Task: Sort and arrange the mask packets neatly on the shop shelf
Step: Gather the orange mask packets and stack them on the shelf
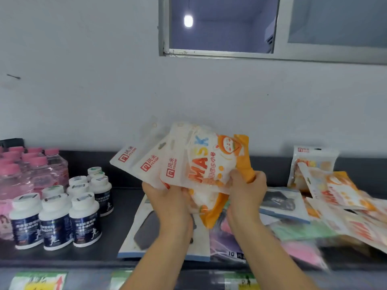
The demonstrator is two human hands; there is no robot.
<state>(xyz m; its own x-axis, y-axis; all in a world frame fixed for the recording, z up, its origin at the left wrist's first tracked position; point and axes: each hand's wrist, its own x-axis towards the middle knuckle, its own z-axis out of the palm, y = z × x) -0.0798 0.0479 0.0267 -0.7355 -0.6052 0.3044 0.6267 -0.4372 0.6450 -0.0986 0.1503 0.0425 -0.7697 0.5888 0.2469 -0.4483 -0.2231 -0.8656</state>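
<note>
Both hands hold a fan of 4 orange-and-white packets above the shelf: the left hand pinches the lower corners together, the right hand has its grip closed on the front packet's orange edge. More packets lie in a loose heap to the right and flat under the hands. The film looks slick, so I judge the fan could slide apart if the left pinch loosens. A swing left could knock the bottles.
</note>
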